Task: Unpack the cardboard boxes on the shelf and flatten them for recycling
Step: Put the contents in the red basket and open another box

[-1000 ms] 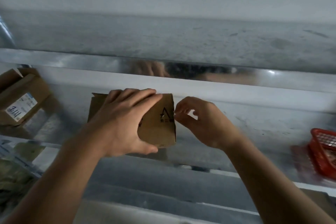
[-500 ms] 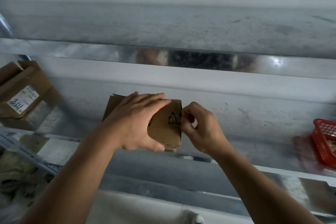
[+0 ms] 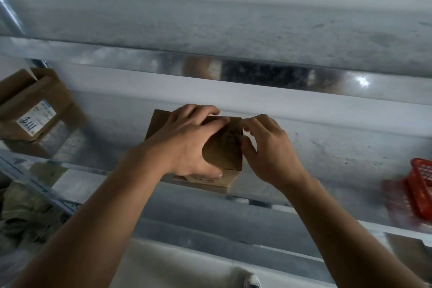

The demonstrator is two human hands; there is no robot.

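A small brown cardboard box (image 3: 224,154) sits at the front edge of the metal shelf (image 3: 327,147), printed marks on its top and front. My left hand (image 3: 187,142) lies over the box's top, fingers spread across it and thumb wrapped down its front face. My right hand (image 3: 264,147) is at the box's right top edge, its curled fingertips pinching something there; what they pinch is too blurred to make out. A second, larger cardboard box (image 3: 32,110) with a white label and open flaps stands at the shelf's far left.
A red plastic basket (image 3: 420,184) sits at the shelf's right end. The upper shelf's shiny front rail (image 3: 257,70) runs across overhead. Crumpled greenish material (image 3: 21,213) lies on a lower level at left. A shoe tip (image 3: 252,282) shows at the bottom.
The view has shifted, so the box now sits lower and more to the right in the frame. My right hand has closed in on the box's right top edge.
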